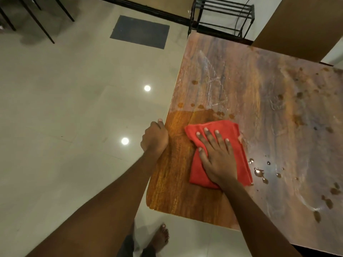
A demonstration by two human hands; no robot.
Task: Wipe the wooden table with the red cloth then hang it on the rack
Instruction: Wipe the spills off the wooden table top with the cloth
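Head view, looking down. Wooden table (250,93) filling the right half, its near-left corner darker and glossier than the rest — elsewhere a pale, dusty film with brown spots and a few shiny droplets near the cloth's right edge. Red cloth (222,156), folded into a rough rectangle, lying flat on the table near that left corner. Right hand (218,160) pressed palm-down on top of the cloth, fingers (206,135) spread and extended flat, not curled around anything, thumb reaching off to the left edge of the fabric. Left hand (155,139) at the table's left edge, fingers clenched over the rim, gripping the table itself and well clear of the cloth. Both forearms bare, reaching in from the bottom of the frame. Black metal rack (222,13) with horizontal bars standing on the floor just beyond the table's far-left corner. Dark floor mat (139,31) lying on the pale tiled floor (74,108) to the left of the rack — two ceiling lights mirrored in the tiles. Bare foot (160,238) on the floor below the table's near edge. Thin black chair legs (37,19) at the upper left.
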